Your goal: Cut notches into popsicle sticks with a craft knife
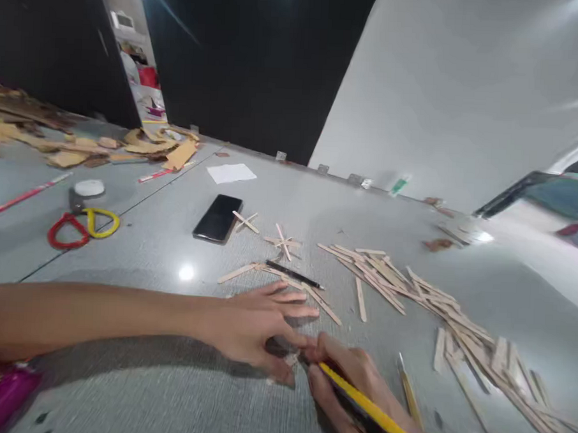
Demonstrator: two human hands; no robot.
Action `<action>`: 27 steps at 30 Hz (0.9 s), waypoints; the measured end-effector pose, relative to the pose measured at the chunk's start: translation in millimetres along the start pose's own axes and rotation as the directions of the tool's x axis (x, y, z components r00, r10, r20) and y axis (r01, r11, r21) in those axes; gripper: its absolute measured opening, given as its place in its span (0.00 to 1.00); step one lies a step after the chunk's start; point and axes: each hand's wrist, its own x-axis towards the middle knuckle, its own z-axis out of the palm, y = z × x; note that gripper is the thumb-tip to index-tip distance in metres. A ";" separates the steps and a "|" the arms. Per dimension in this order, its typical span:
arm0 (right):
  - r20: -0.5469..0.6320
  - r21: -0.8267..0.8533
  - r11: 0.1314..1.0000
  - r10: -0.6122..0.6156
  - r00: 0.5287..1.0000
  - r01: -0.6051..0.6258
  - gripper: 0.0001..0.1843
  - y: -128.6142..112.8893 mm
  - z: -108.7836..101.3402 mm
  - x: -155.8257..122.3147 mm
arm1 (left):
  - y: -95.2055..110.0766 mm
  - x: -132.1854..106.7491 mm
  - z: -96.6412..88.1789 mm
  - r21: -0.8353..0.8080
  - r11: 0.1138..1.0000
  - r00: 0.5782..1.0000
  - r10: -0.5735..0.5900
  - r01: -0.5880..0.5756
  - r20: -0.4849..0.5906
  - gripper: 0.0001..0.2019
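Observation:
My left hand (260, 327) rests on the grey table, its outer fingers stretched out. Between its thumb and forefinger sits a small pale piece (291, 358), partly hidden and blurred, perhaps a bit of craft stick. Coming in from the lower right, my right hand (351, 379) is closed around a yellow and black utility knife (374, 412). The knife's tip is at the left thumb and forefinger; the blade is not clear. Just beyond the left fingers lie a black pen (293, 274) and several joined craft sticks (238, 273).
Loose craft sticks (386, 278) are heaped to the right, beside a pointed yellowish tool (410, 391). Farther back are crossed sticks (284, 242), a phone (218, 218) and white paper (231, 173). Scissors (68, 231) and wood scraps (148, 143) lie left.

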 end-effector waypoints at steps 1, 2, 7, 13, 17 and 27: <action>0.001 -0.004 1.000 -0.003 1.000 0.003 0.09 0.6 0.4 -1.3 | -0.5 -1.1 0.8 -0.007 1.000 1.000 0.004 -0.004 -0.005 0.30; 0.001 -0.008 1.000 -0.005 1.000 0.005 0.09 1.1 0.6 -2.5 | -1.0 -2.1 1.4 -0.012 1.000 1.000 0.007 -0.007 -0.010 0.30; -0.002 -0.030 1.000 -0.010 1.000 0.010 0.06 3.0 -2.3 -6.6 | 1.0 -3.6 0.8 -0.019 1.000 1.000 -0.007 0.007 -0.011 0.31; -0.018 -0.042 0.999 -0.001 1.000 0.000 0.04 6.9 -3.5 -10.0 | 4.2 -2.2 0.0 -0.025 0.999 1.000 -0.027 0.027 0.001 0.30; -0.036 -0.025 1.000 -0.003 0.999 0.002 0.04 10.7 -0.9 -13.0 | 0.6 -2.9 2.1 -0.024 0.999 1.000 -0.025 0.025 -0.007 0.29; -0.044 0.064 0.998 0.016 0.999 -0.014 0.09 18.2 8.6 -18.0 | -3.3 -4.5 0.7 -0.064 0.997 0.999 -0.031 0.030 -0.011 0.36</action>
